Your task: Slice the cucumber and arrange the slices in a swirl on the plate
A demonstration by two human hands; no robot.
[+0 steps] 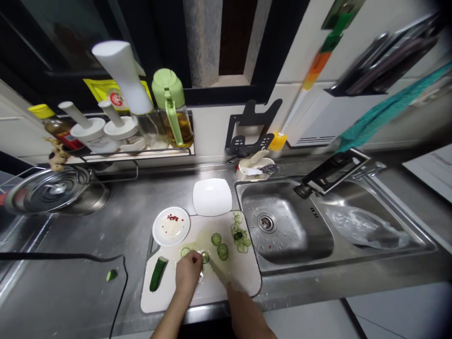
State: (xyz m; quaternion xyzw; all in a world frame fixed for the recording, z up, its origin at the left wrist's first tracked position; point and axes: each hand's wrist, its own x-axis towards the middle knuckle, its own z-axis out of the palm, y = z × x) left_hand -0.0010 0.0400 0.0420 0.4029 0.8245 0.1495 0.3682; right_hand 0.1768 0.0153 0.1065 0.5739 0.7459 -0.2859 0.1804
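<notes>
On a white cutting board (pixel 212 296), my left hand (pixel 189 272) is closed, its fingers curled at a short cucumber piece (pixel 205 257) whose round cut face shows at the fingertips; the rest of it is hidden. My right hand (pixel 243 308) is wrapped round the handle of a knife (pixel 219 274), its blade blurred and pointing toward the cucumber piece. Loose cucumber slices (pixel 222 252) lie past the blade, and a pile of slices (pixel 242 235) sits along the board's right edge. A longer cucumber chunk (pixel 158 274) rests at the left.
A white plate (pixel 158 235) with chopped red bits overlaps the board's upper left corner. Behind the board stands a white square dish (pixel 212 195). To the right is a steel sink (pixel 300 245); at the left, a cucumber end (pixel 111 275) lies near a black cord (pixel 122 287).
</notes>
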